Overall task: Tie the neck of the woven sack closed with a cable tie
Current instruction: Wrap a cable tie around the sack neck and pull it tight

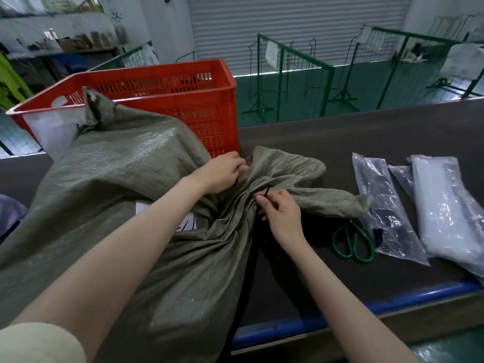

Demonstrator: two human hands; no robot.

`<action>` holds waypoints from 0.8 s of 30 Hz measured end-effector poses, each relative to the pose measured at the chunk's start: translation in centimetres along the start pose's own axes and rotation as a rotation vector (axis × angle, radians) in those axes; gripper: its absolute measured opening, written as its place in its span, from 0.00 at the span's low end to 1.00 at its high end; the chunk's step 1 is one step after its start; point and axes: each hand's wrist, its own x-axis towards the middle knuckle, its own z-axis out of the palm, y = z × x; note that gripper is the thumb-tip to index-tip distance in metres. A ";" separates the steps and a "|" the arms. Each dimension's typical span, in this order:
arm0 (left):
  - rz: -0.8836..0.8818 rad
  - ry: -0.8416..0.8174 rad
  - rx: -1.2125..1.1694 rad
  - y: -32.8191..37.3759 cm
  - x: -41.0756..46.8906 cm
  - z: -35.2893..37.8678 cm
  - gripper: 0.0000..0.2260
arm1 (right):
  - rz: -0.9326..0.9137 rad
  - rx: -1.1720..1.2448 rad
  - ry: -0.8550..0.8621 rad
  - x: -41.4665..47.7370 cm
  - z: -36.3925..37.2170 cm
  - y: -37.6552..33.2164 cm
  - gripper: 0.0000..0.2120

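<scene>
A full grey-green woven sack point(125, 179) lies on the dark table, its neck gathered into folds at the centre. A thin black cable tie point(266, 192) sticks up from the gathered neck. My right hand point(281, 214) pinches the end of that tie between thumb and forefinger. My left hand point(222, 174) presses on the far side of the neck, fingers curled into the fabric; whether it also holds the tie is hidden. The loose mouth of the sack point(301, 174) spreads out to the right of both hands.
Green-handled scissors point(353, 241) lie right of the sack. Beyond them sit a clear bag of black cable ties point(385, 205) and a bag of white ones point(445, 205). A red plastic crate point(183, 100) stands behind the sack. The table's blue front edge point(340, 314) runs below.
</scene>
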 end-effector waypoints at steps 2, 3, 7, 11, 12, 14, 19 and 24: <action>-0.027 0.033 -0.263 0.8 -0.5 0.9 0.14 | 0.038 0.134 0.012 0.0 0.2 -0.4 0.07; -0.041 0.003 -0.396 1.3 -0.8 1.3 0.15 | 0.049 0.172 0.024 0.1 0.3 -0.4 0.09; -0.016 -0.209 -0.637 1.9 -0.9 2.4 0.09 | 0.032 0.148 0.050 -0.1 0.1 -0.6 0.12; -0.068 -0.455 -0.945 2.3 -0.7 1.6 0.11 | 0.000 0.068 0.047 -0.1 -0.1 -0.3 0.10; -0.080 -0.495 -0.969 2.3 -0.5 1.6 0.15 | -0.006 0.053 0.043 -0.1 -0.1 -0.2 0.11; -0.077 -0.518 -0.921 2.2 -0.2 1.6 0.20 | -0.014 0.026 0.021 -0.1 -0.3 0.0 0.11; -0.020 -0.488 -0.883 2.2 -0.2 2.5 0.19 | -0.038 -0.003 -0.035 0.1 -0.6 0.1 0.14; -0.023 -0.407 -0.916 2.3 -0.5 2.1 0.16 | -0.062 -0.049 -0.066 -0.1 -0.5 0.4 0.14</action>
